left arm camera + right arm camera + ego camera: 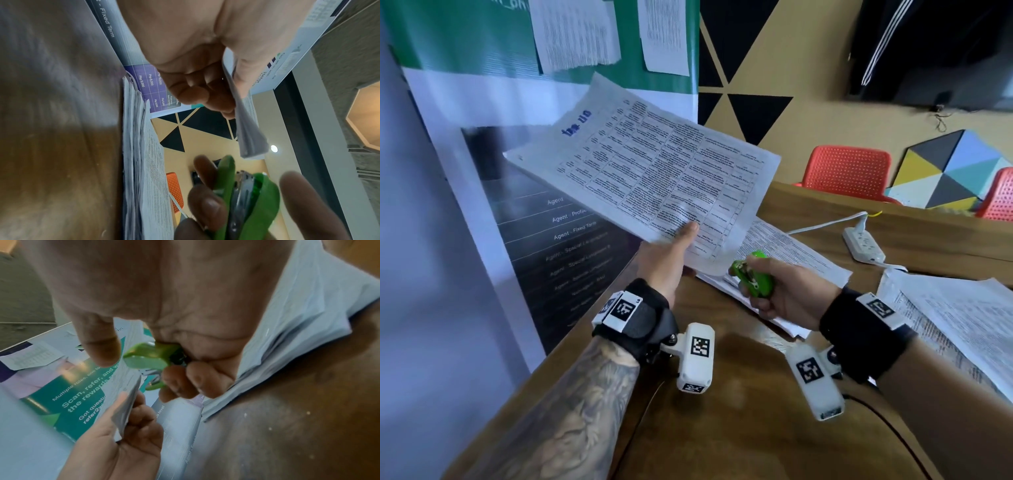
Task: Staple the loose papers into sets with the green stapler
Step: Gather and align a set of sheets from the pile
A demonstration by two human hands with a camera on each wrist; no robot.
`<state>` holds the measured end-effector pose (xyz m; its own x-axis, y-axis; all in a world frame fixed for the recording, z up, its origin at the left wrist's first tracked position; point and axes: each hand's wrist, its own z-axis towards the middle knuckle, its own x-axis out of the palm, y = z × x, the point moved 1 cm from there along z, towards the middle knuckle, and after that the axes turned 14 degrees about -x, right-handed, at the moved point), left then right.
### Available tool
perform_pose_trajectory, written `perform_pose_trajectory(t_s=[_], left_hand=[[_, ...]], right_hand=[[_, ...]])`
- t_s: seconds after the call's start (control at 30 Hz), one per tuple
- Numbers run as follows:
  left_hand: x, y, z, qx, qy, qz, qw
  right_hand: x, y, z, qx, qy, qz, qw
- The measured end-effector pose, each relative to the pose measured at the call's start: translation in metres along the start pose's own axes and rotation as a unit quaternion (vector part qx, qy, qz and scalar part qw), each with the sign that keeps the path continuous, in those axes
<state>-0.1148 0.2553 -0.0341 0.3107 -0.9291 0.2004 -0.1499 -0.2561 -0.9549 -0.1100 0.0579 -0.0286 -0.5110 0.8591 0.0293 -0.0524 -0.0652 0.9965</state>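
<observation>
My left hand (671,257) pinches a set of printed papers (650,171) by its near corner, thumb on top, and holds it raised over the table's left end. The same set (248,129) shows edge-on in the left wrist view and as a thin sheaf (125,400) in the right wrist view. My right hand (780,287) grips the green stapler (755,274), mouth toward the held corner, a small gap apart. The stapler (246,203) appears with its metal core visible, and again (148,358) under my palm. A stack of loose papers (787,253) lies under my right hand.
Another pile of papers (945,315) lies at the right of the wooden table (739,428). A white power strip (863,245) with its cord sits at the back. Red chairs (846,171) stand behind the table. A printed banner (544,219) hangs at the left edge.
</observation>
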Motion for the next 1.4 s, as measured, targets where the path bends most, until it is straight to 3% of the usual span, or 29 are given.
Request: perform_pose_trajectory(t_s=[0.27,0.57,0.77,1.13,1.3,1.4], left_hand=[[0.002,0.002,0.005,0.098,-0.010,0.032,0.995],[0.009,0.007,0.001,0.050,0.057,0.048,0.996],[0.013,0.007,-0.010,0.071,0.102,0.040,0.991],[0.014,0.006,-0.010,0.063,0.072,0.002,0.995],[0.014,0.005,-0.012,0.083,0.078,0.015,0.993],[0.009,0.004,-0.010,0.075,0.042,0.051,0.995]], right_hand=[[0.003,-0.007,0.003,-0.067,0.007,0.004,0.998],[-0.008,-0.013,-0.007,-0.078,-0.006,0.036,0.996],[-0.001,-0.017,-0.008,-0.095,-0.009,0.010,0.995],[0.006,-0.015,-0.008,-0.190,-0.033,-0.073,0.979],[0.006,-0.009,-0.013,-0.184,-0.014,-0.073,0.980],[-0.005,-0.002,-0.016,-0.174,-0.012,-0.049,0.983]])
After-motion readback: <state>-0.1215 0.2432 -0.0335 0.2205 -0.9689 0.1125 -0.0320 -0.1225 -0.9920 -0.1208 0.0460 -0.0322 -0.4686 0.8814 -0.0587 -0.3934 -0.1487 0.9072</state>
